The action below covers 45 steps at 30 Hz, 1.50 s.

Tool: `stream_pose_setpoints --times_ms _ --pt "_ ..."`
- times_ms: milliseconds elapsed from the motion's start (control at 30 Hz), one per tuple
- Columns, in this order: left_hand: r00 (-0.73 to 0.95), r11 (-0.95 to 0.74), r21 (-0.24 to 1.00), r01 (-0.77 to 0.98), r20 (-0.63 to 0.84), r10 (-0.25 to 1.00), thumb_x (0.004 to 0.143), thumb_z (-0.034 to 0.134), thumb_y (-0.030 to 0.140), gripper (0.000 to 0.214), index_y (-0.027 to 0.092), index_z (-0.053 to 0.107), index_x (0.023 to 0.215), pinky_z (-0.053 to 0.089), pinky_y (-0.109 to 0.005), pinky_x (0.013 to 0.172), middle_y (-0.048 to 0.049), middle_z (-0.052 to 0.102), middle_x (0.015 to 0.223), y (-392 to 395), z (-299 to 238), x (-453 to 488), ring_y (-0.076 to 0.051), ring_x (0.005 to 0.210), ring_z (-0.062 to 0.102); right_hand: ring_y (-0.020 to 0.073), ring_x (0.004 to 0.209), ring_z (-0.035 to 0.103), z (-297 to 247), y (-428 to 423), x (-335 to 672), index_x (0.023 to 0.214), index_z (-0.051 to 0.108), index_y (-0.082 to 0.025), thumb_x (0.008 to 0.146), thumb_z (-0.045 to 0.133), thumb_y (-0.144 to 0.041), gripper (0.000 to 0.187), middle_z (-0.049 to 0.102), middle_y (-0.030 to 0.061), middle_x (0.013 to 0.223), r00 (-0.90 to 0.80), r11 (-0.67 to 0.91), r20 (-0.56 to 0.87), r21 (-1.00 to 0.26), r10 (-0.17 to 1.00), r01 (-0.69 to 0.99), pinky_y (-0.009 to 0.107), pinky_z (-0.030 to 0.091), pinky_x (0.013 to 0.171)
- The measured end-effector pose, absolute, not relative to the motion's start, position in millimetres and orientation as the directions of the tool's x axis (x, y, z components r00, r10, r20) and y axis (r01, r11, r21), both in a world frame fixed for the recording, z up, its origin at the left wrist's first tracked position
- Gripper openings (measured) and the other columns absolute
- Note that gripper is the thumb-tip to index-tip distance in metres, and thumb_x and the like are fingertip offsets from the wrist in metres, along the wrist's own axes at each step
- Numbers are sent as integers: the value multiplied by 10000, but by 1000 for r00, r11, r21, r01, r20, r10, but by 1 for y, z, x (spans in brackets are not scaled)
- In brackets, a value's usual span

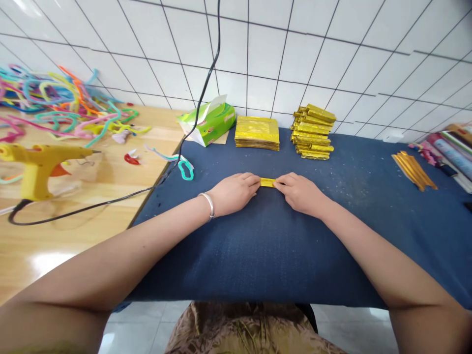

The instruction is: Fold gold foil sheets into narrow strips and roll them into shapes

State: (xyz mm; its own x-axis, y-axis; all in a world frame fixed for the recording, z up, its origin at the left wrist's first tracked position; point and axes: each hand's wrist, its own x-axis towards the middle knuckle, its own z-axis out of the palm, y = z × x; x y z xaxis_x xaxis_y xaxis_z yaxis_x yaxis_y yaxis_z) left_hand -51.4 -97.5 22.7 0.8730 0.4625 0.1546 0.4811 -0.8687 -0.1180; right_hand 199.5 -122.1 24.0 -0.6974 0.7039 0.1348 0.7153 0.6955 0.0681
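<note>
I can make out small pale lettering and red marks on the bright green tissue pack (217, 123) by the wall, but they are too blurred for me to read. The narrow strip of shiny gold foil paper (267, 182) lies crosswise on the dark blue, speckled cloth (250, 255), and I see the left hand (238, 191) pinching its left end while the right hand (299, 194) pinches its right, fingers bunched on both. Beyond them I have a squared stack of flat gold foil sheets (257, 132) and, right of it, a heap of slim folded gold bars (313, 132). On the pale wood tabletop (96, 182) to the left sit a yellow plastic glue gun (37, 164) and tangled, fuzzy coloured stems (73, 110). The glue gun's black cord (211, 73) crosses my view of the tissue pack, clear of both hands.
</note>
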Motion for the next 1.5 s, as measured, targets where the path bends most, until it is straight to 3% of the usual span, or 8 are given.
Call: stream_pose_setpoints --times_ms 267,400,533,900,1267,1500 --pt "852 -855 -54 517 127 507 948 336 394 527 31 447 1313 286 -354 1108 -194 430 1407 -109 18 -50 -260 1323 394 274 1192 488 24 -127 189 1240 574 -138 904 410 -258 393 583 138 1256 -661 674 200 10 723 739 462 407 983" --pt "851 -857 -19 516 132 509 936 347 407 551 39 415 1339 262 -380 1120 -198 392 1436 -109 17 -50 -273 1363 338 273 1375 313 15 -129 171 1416 367 -100 934 354 -462 603 376 159 1469 -669 681 148 -49 728 731 470 289 1112" --pt "839 -846 16 532 122 530 934 345 401 577 44 349 1386 262 -402 1115 -204 345 1465 -109 14 -51 -283 1380 306 275 1422 204 12 -131 162 1463 248 -61 908 307 -594 772 257 171 1520 -666 667 41 -73 745 741 451 216 1156" --pt "734 -750 36 660 178 655 918 341 546 651 72 398 1361 309 -379 1083 -194 433 1412 -115 14 -52 -272 1344 377 275 1411 239 15 -136 168 1447 315 -100 927 296 -552 689 297 153 1506 -648 649 42 -22 760 760 457 241 1148" --pt "821 -829 45 557 119 558 924 325 511 691 44 274 1431 161 -394 1154 -204 248 1511 -100 8 -56 -268 1424 202 268 1431 167 9 -131 164 1471 234 -90 925 271 -571 728 228 151 1532 -679 682 68 -58 731 729 472 184 1165" --pt "810 -818 56 572 120 574 921 342 513 680 59 284 1425 197 -396 1141 -199 305 1489 -105 11 -56 -272 1406 256 282 1410 238 11 -132 166 1492 116 -79 899 319 -605 818 238 173 1528 -657 662 77 -102 750 743 466 208 1155"
